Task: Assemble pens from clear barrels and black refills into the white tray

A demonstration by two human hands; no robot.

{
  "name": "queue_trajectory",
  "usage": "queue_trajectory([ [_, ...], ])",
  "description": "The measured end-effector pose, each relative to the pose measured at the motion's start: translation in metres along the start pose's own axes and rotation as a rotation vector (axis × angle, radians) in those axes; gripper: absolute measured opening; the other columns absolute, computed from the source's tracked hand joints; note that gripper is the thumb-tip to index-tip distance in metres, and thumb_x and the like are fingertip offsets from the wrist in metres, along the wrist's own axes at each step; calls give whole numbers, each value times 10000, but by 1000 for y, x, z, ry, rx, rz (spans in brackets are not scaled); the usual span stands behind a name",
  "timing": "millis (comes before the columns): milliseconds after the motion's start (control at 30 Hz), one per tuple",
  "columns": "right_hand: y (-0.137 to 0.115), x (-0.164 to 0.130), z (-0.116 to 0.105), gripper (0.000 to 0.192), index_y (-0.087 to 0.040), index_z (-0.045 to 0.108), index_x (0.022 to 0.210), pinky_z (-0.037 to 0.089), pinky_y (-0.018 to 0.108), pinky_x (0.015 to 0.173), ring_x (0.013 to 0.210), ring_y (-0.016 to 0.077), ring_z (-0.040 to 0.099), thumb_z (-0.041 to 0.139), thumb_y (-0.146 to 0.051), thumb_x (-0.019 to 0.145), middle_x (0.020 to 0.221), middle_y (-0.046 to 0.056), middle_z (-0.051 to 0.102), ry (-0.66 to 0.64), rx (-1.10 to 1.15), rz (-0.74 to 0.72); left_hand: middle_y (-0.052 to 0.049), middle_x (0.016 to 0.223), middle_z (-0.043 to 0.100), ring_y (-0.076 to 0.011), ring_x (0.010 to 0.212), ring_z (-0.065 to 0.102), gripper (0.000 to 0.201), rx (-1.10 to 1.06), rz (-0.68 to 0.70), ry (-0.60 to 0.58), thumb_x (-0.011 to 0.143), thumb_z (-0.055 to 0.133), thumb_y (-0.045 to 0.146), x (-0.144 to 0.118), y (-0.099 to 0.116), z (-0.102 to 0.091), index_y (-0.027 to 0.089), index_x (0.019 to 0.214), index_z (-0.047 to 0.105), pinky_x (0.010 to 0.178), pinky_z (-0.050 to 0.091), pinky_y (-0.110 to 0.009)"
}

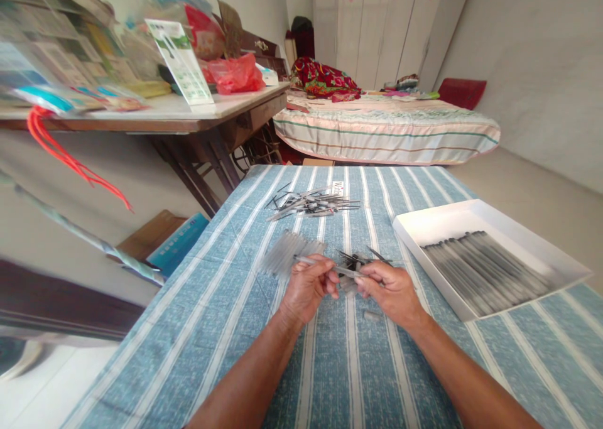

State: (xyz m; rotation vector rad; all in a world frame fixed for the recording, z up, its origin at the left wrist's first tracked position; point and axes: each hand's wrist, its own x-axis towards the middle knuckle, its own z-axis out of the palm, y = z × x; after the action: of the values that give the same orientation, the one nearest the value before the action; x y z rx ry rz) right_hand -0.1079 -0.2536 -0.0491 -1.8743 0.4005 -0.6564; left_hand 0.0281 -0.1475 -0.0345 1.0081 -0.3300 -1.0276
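Note:
My left hand (308, 286) and my right hand (392, 291) are both closed on one slim, pen-like translucent tube (346, 271), held nearly level above the table. The left fingers pinch it near its left part and the right fingers pinch its right end. Behind my left hand lies a row of clear tubes (282, 253). Between and behind my hands is a small heap of dark thin sticks and clear pieces (351, 260), partly hidden by the fingers. One short translucent piece (372, 315) rests near my right wrist. Farther back spreads a loose pile of thin dark and clear sticks (315, 203).
On the right, a white open box (455, 218) holds many grey tubes with dark ends (485, 271). A striped blue cloth (254, 347) covers the table. A cluttered side table (155, 124) stands at left, and a bed (386, 124) lies beyond.

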Motion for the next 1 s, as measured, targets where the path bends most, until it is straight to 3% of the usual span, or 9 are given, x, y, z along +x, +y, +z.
queue_trajectory([
  [300, 1, 1, 4, 134, -194, 535, 715, 404, 221, 458, 454, 106, 515, 536, -306, 787, 544, -18, 572, -16, -28, 13, 1, 480, 596, -101, 325, 470, 169, 23, 10, -6, 645, 668, 245, 1, -2, -2, 131, 615, 547, 352, 422, -250],
  [467, -13, 8, -2, 186, -198, 513, 626, 328, 202, 475, 472, 86, 435, 509, -280, 794, 511, -42, 481, -68, -353, -73, 25, 470, 562, -77, 333, 428, 156, 38, 22, 27, 661, 665, 224, 5, -3, -3, 140, 623, 539, 351, 409, -228],
  [700, -37, 14, -21, 166, -192, 560, 692, 353, 216, 584, 609, 114, 531, 467, -247, 819, 648, -10, 586, -140, -668, -157, 6, 559, 593, -87, 404, 473, 195, 101, -26, -102, 672, 676, 265, 3, -7, 3, 135, 794, 598, 414, 429, -240],
  [767, -40, 15, -43, 184, -188, 577, 706, 361, 208, 580, 598, 109, 528, 458, -260, 827, 641, -11, 582, -91, -663, -131, 2, 591, 605, -91, 427, 495, 255, 163, -22, -134, 683, 668, 279, 3, -8, 1, 138, 886, 603, 436, 427, -237],
  [833, -38, 16, -80, 210, -184, 599, 723, 375, 204, 581, 583, 107, 527, 452, -286, 832, 633, -12, 586, 51, -661, -68, 2, 600, 609, -88, 431, 504, 274, 244, -11, -139, 696, 656, 291, 4, -9, -2, 140, 918, 601, 443, 415, -226],
  [933, -20, 11, -154, 209, -185, 641, 769, 400, 227, 631, 670, 142, 572, 481, -317, 798, 727, 16, 642, 322, -800, 68, 7, 582, 602, -82, 413, 497, 267, 347, 17, -115, 695, 645, 318, 6, -11, -4, 134, 884, 601, 428, 391, -213],
  [1000, -3, 3, -205, 243, -192, 665, 784, 401, 244, 644, 720, 171, 587, 468, -334, 793, 774, 42, 664, 444, -1006, 252, 14, 560, 593, -79, 396, 484, 265, 413, 36, -83, 686, 642, 330, 6, -12, -3, 132, 855, 596, 416, 378, -210],
])
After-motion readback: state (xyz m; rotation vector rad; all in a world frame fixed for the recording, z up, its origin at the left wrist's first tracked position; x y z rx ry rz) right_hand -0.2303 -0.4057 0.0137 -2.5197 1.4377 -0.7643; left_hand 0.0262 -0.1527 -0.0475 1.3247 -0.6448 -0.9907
